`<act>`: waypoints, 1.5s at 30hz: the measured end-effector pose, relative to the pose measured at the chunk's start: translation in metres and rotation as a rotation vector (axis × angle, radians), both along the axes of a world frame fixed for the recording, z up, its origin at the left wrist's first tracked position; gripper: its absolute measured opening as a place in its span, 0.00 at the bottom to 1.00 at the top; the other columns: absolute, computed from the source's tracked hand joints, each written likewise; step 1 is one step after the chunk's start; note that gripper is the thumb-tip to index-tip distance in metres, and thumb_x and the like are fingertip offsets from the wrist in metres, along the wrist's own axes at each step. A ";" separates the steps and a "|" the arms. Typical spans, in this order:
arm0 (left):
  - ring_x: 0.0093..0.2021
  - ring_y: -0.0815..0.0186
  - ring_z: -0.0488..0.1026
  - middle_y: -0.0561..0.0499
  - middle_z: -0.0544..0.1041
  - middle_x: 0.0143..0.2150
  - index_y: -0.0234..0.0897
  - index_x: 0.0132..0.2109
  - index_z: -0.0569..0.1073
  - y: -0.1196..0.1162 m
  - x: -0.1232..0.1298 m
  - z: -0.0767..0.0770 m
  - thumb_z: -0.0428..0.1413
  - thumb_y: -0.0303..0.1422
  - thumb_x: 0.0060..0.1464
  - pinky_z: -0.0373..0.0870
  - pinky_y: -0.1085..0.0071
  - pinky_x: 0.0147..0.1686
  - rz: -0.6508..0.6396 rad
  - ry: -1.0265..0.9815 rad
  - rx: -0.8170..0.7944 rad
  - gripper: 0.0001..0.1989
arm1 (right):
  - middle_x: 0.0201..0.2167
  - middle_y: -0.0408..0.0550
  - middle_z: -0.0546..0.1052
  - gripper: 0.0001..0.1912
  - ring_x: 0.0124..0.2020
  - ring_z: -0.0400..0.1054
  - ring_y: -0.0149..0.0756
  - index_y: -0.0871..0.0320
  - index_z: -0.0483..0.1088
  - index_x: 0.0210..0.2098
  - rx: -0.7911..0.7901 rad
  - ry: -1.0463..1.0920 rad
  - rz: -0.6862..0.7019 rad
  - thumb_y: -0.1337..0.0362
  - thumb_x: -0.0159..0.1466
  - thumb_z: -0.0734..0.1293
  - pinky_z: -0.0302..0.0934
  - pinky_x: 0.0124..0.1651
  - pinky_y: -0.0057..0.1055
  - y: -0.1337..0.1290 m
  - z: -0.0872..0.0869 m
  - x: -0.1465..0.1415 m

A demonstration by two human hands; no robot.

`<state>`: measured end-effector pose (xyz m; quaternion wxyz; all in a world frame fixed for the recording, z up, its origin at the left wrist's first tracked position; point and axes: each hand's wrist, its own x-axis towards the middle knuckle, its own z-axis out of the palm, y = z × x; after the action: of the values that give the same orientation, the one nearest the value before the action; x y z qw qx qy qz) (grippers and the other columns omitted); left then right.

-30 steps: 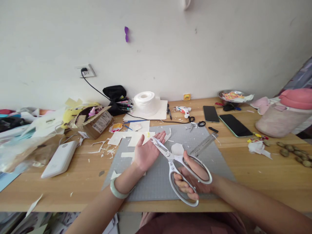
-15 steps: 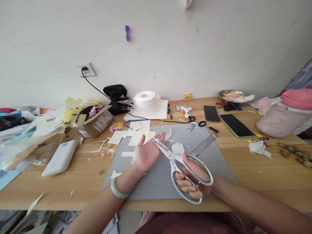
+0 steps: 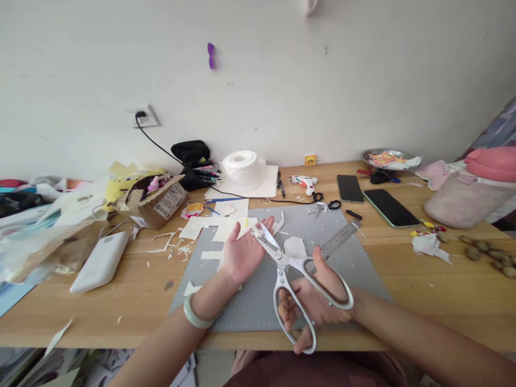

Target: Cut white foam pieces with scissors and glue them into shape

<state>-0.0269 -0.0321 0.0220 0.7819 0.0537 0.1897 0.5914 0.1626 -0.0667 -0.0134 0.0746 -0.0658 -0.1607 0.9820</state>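
While the right hand (image 3: 322, 293) grasps silver metal scissors (image 3: 282, 261), left hand (image 3: 245, 252) uncurled, the far-right round metal bowl (image 3: 365, 159) holds orange-white pieces (image 3: 385, 159).

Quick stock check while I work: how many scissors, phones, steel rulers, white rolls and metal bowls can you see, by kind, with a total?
Scissors: 2 (silver pair in the right hand, black-handled pair)
Phones: 2
Steel ruler: 1
White roll: 1
Metal bowl: 1
Total: 7
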 end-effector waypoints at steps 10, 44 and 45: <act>0.59 0.54 0.63 0.31 0.64 0.59 0.19 0.65 0.45 0.000 0.000 -0.002 0.38 0.42 0.61 0.59 0.61 0.56 -0.017 -0.006 0.022 0.34 | 0.25 0.55 0.72 0.52 0.22 0.67 0.37 0.66 0.65 0.34 0.048 -0.057 0.008 0.26 0.45 0.37 0.62 0.25 0.34 0.002 -0.001 -0.002; 0.58 0.54 0.64 0.29 0.64 0.59 0.19 0.64 0.47 0.000 0.002 -0.002 0.41 0.44 0.59 0.61 0.60 0.55 -0.041 0.008 -0.024 0.36 | 0.13 0.43 0.63 0.49 0.12 0.56 0.29 0.61 0.62 0.25 0.040 -0.075 0.064 0.28 0.46 0.33 0.57 0.10 0.27 0.005 -0.014 0.001; 0.58 0.54 0.64 0.29 0.65 0.59 0.19 0.64 0.46 0.000 0.002 -0.003 0.41 0.44 0.59 0.62 0.60 0.55 -0.042 0.010 -0.025 0.36 | 0.13 0.43 0.63 0.48 0.12 0.56 0.29 0.61 0.62 0.25 0.042 -0.072 0.065 0.28 0.46 0.32 0.57 0.10 0.27 0.005 -0.015 0.001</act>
<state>-0.0250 -0.0317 0.0193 0.7937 0.0507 0.2000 0.5723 0.1640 -0.0614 -0.0282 0.0381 -0.0942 -0.1861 0.9773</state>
